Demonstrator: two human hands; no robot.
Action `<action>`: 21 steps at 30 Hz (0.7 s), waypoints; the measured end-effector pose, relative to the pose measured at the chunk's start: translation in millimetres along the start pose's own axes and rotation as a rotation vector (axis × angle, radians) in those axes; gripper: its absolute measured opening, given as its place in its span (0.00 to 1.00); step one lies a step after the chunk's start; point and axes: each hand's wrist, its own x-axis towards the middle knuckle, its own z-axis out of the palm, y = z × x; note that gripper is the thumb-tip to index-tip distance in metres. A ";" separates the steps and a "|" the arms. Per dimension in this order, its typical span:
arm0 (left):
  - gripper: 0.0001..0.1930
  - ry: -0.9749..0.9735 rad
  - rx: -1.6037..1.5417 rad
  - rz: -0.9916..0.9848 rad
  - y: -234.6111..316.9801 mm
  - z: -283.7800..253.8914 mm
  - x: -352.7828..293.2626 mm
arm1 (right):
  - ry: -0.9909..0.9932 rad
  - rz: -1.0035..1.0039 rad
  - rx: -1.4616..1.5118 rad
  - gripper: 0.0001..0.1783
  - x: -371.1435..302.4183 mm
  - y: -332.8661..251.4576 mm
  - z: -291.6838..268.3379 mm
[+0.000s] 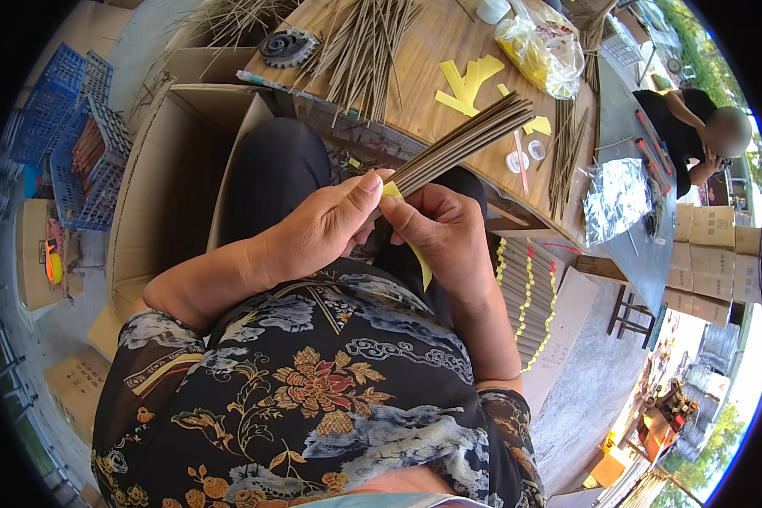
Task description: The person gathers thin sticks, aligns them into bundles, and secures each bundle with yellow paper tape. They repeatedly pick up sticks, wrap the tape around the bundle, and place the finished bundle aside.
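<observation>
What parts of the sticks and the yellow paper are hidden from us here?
Head view, all of it:
- Near ends of the bundle of thin brown sticks: hidden inside the left hand and right hand.
- Yellow paper strip: its middle is behind the right hand's fingers.
- Stacked banded stick bundles: partly hidden by the right forearm.

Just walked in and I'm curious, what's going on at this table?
A seated person grips a bundle of thin brown sticks in the left hand, while the right hand wraps a yellow paper strip around its near end. More loose sticks and cut yellow strips lie on the wooden table.
</observation>
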 end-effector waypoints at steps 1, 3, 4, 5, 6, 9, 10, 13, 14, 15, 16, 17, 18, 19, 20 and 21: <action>0.26 -0.005 0.019 -0.008 0.0 -0.4 0.6 | 0.001 0.007 -0.001 0.15 -0.1 -0.5 -0.3; 0.26 -0.014 0.059 -0.022 -0.4 -1.6 2.3 | -0.002 0.024 -0.017 0.15 -0.2 -2.0 -1.3; 0.25 -0.015 0.053 -0.015 -3.2 -1.6 3.5 | -0.007 0.034 -0.032 0.14 -0.1 -3.3 -1.9; 0.24 -0.015 0.047 -0.008 -7.9 -1.3 5.3 | -0.011 0.043 -0.046 0.14 0.0 -4.4 -2.2; 0.24 -0.019 0.043 0.001 -10.3 -1.0 7.1 | -0.013 0.038 -0.039 0.14 -0.2 -5.1 -2.6; 0.21 0.008 -0.003 -0.069 -5.0 1.1 6.4 | -0.021 0.023 -0.041 0.14 0.1 -4.7 -4.0; 0.20 0.009 -0.026 -0.075 -3.6 1.3 6.1 | -0.025 0.020 -0.055 0.14 2.0 -2.3 -5.0; 0.19 0.020 -0.076 -0.094 -1.0 2.2 5.5 | -0.041 0.051 -0.048 0.14 4.0 0.1 -8.6; 0.19 0.030 -0.082 -0.099 -0.3 3.3 5.4 | -0.048 0.068 -0.037 0.14 4.0 0.6 -9.4; 0.18 0.041 -0.088 -0.101 0.3 3.8 5.8 | -0.050 0.064 -0.017 0.14 4.2 1.8 -9.5; 0.18 0.030 -0.104 -0.110 0.3 3.4 6.2 | -0.052 0.060 0.003 0.14 4.5 3.8 -9.5; 0.18 0.020 -0.120 -0.118 0.0 2.7 6.6 | -0.053 0.056 0.023 0.14 4.7 4.7 -9.6; 0.18 0.010 -0.137 -0.130 -0.7 2.4 6.3 | -0.060 0.056 0.030 0.14 4.6 4.4 -9.7; 0.18 0.010 -0.143 -0.134 -1.0 2.2 6.5 | -0.066 0.055 0.038 0.14 5.0 3.3 -10.3; 0.17 0.010 -0.149 -0.138 -1.2 1.7 7.2 | -0.072 0.054 0.045 0.15 5.4 2.3 -11.0; 0.17 0.010 -0.155 -0.144 -1.7 1.2 7.5 | -0.074 0.063 0.042 0.15 5.8 2.0 -11.6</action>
